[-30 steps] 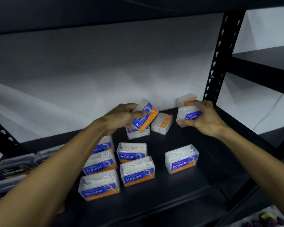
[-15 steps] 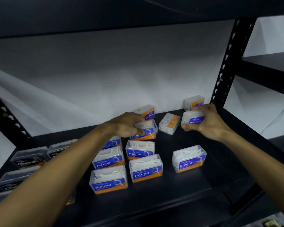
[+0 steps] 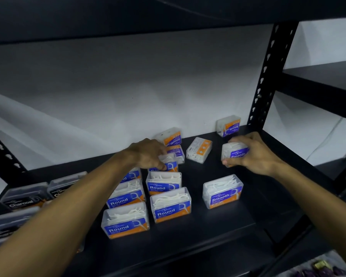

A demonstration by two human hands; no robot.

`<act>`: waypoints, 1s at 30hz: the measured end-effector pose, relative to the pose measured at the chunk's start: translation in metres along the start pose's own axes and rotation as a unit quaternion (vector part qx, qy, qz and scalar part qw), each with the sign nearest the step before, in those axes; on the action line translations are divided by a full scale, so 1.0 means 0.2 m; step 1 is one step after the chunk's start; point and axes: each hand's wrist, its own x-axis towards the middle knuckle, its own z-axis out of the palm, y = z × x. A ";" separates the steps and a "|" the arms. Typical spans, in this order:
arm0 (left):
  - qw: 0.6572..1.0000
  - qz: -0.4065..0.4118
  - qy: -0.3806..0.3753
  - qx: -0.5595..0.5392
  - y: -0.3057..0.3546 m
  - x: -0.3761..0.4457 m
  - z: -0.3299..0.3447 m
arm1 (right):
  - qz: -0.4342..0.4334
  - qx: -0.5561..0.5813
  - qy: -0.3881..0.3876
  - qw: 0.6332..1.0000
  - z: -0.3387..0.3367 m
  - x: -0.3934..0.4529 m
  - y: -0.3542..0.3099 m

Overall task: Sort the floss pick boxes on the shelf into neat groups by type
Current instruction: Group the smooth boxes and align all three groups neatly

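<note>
Clear floss pick boxes with blue and orange labels stand on a black shelf (image 3: 218,232). My left hand (image 3: 148,154) holds a Round box (image 3: 171,163) set down at the back of the Round group, behind another Round box (image 3: 164,182). My right hand (image 3: 254,154) grips a Smooth box (image 3: 234,151) just above the shelf, behind an upright Smooth box (image 3: 222,191). Loose at the back are two Smooth boxes (image 3: 171,136) (image 3: 228,125) and one box lying on its side (image 3: 199,149). Another Smooth box (image 3: 177,152) peeks out behind my left hand.
Dark Charcoal boxes (image 3: 25,195) stand grouped at the left end of the shelf. A black perforated upright post (image 3: 266,76) rises at the right, with more shelves beyond it. The shelf above hangs low overhead. A white wall closes the back.
My left hand has brought the Round box down from the air onto the shelf behind the Round rows. My right hand has kept hold of its Smooth box and lowered it slightly.
</note>
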 end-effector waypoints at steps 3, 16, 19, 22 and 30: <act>1.000 -0.007 -0.008 -0.003 -0.01 0.01 0.00 | 0.006 0.005 0.000 1.000 -0.01 0.00 0.03; 1.000 -0.007 -0.016 0.003 0.02 0.04 -0.07 | 0.005 0.019 0.003 1.000 0.01 0.02 0.06; 1.000 -0.005 -0.006 0.016 0.04 0.06 -0.06 | 0.001 0.020 0.007 1.000 0.01 0.02 0.07; 1.000 -0.006 0.022 0.020 0.06 0.08 -0.05 | 0.006 0.029 -0.010 0.999 -0.01 0.02 0.07; 0.995 0.026 0.092 0.000 0.19 0.08 -0.03 | 0.015 0.053 -0.062 0.997 -0.08 -0.14 0.20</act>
